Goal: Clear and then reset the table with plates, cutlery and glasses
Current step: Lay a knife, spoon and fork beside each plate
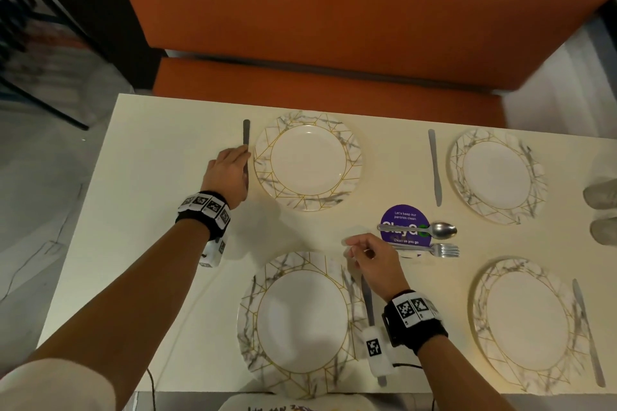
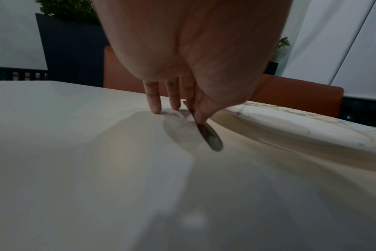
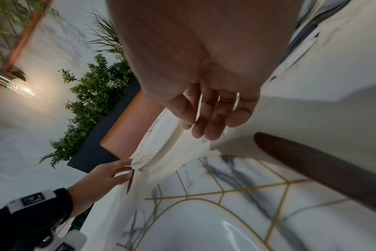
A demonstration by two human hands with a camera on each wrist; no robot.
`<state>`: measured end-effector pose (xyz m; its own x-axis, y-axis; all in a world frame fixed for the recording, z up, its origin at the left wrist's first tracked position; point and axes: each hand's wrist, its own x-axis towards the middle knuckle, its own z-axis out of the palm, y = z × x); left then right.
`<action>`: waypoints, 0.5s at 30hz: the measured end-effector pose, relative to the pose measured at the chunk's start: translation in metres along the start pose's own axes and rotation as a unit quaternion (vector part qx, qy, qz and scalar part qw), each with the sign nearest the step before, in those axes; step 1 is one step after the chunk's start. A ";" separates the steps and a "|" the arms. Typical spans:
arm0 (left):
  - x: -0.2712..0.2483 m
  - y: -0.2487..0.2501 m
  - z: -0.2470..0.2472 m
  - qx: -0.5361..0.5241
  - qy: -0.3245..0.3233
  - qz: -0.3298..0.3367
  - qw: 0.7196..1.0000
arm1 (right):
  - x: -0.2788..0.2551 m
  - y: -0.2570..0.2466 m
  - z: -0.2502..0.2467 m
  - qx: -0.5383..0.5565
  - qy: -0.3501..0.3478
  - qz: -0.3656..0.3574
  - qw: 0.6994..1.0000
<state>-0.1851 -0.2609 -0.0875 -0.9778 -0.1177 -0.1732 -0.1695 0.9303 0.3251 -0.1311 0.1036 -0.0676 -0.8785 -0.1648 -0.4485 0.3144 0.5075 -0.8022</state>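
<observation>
Four marble-and-gold plates sit on the cream table (image 1: 160, 150). My left hand (image 1: 245, 157) pinches a knife (image 1: 246, 130) just left of the far-left plate (image 1: 350, 150). In the left wrist view the knife (image 2: 214, 141) is tilted on its edge between thumb and finger of my left hand (image 2: 199, 118), while two other fingertips touch the table. My right hand (image 1: 350, 248) hovers with relaxed fingers over the top right rim of the near-left plate (image 1: 253, 310), holding nothing. Another knife (image 1: 367, 300) lies under that wrist. In the right wrist view my right hand (image 3: 204, 129) is empty.
A spoon (image 1: 434, 229) and a fork (image 1: 440, 249) lie on a purple round sticker (image 1: 404, 213) mid-table. The far-right plate (image 1: 531, 157) and near-right plate (image 1: 484, 294) each have a knife (image 1: 435, 170) (image 1: 587, 330) beside them. An orange bench (image 1: 300, 77) runs along the far edge.
</observation>
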 end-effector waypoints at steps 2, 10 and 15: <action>0.006 -0.001 -0.001 0.004 -0.005 -0.002 1.000 | 0.000 0.003 -0.002 -0.004 0.007 -0.012 1.000; 0.011 -0.006 -0.002 0.001 -0.006 -0.002 1.000 | 0.002 0.008 -0.005 -0.010 0.013 -0.015 1.000; 0.009 -0.005 -0.001 -0.002 -0.008 -0.008 1.000 | 0.002 0.005 -0.006 -0.013 0.015 -0.020 1.000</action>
<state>-0.1931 -0.2666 -0.0898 -0.9727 -0.1274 -0.1940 -0.1862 0.9272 0.3249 -0.1331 0.1106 -0.0701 -0.9008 -0.1596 -0.4039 0.2697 0.5233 -0.8083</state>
